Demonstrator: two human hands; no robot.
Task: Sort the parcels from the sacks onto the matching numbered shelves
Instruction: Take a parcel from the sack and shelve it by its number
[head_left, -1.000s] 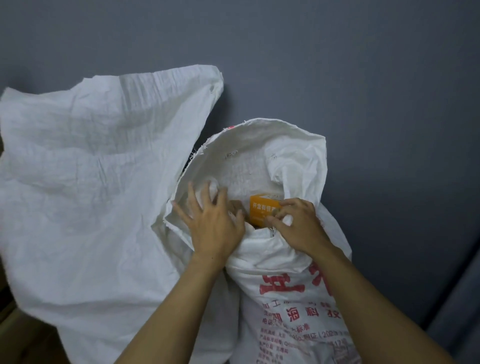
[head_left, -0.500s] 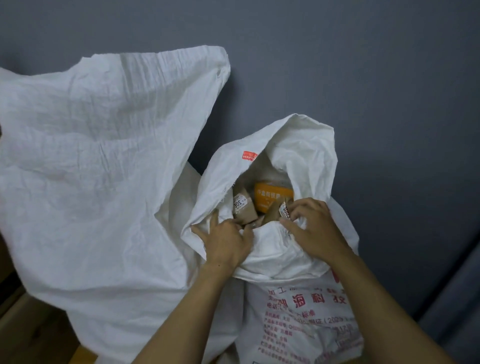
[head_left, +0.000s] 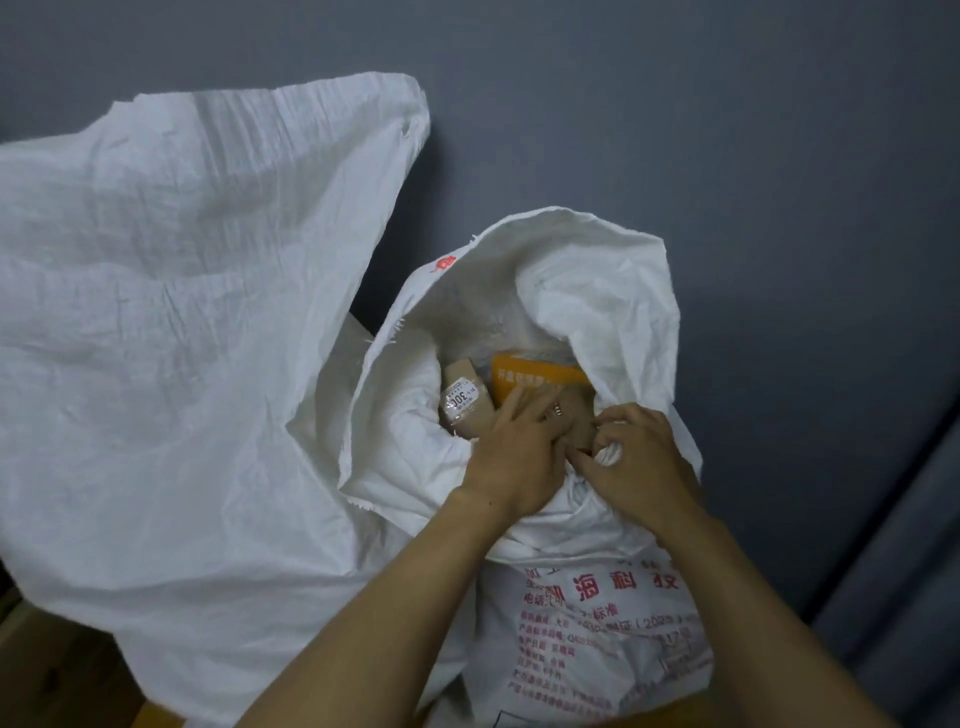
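Observation:
A white woven sack (head_left: 597, 597) with red print stands open in front of me. Inside lie a brown parcel with a white label reading 300 (head_left: 464, 402) and an orange parcel (head_left: 535, 375). My left hand (head_left: 519, 457) reaches into the sack mouth, fingers spread over the parcels just below the orange one; I cannot tell if it grips any. My right hand (head_left: 634, 462) is clenched on a bunched fold of the sack's rim at the right. Other parcels are hidden under my hands and the cloth.
A second, larger white sack (head_left: 182, 338) slumps at the left, its mouth hidden. A grey wall (head_left: 675, 130) rises behind both sacks. Wooden floor (head_left: 41, 665) shows at the lower left.
The left hand has moved right, from the sack's rim into the opening onto the parcels. The right hand has bunched the rim tighter. The sack mouth is wider, showing the labelled parcel.

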